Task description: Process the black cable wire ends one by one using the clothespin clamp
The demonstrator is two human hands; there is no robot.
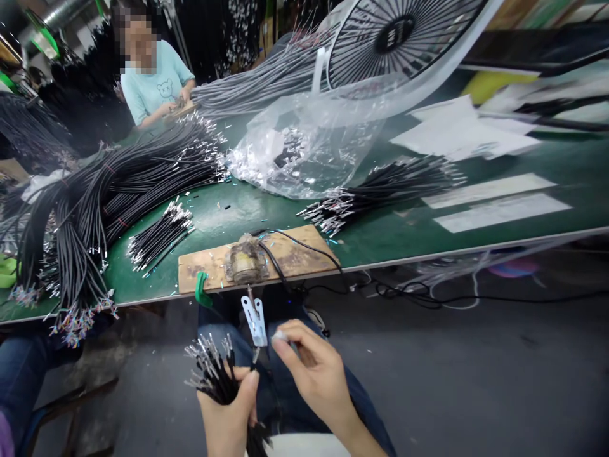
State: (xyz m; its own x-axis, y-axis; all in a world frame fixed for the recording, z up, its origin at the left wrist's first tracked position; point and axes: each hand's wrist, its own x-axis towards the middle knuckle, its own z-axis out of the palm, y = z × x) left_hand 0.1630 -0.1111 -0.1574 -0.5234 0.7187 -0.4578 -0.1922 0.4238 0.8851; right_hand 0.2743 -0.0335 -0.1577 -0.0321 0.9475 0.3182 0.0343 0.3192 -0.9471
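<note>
My left hand (227, 406) is wrapped round a bundle of short black cables (216, 374) with silvery ends pointing up. Between its thumb and forefinger one cable stands apart, its bare end (256, 355) reaching the lower tip of a light-blue clip (254, 320). The clip hangs from the shaft of a small grimy motor (246, 261) on a wooden board (304, 244). To the right of the clip, my right hand (316, 365) is closed in a pinch. Something small and whitish shows at its fingertips, too blurred to name.
A green clamp (202, 290) grips the board at the table edge. On the green table (214, 212) lie a small cable pile (162, 238), another cable bundle (380, 190), long black cables (118, 171) and a clear plastic bag (328, 139). A fan (394, 35) and a co-worker (157, 82) are beyond.
</note>
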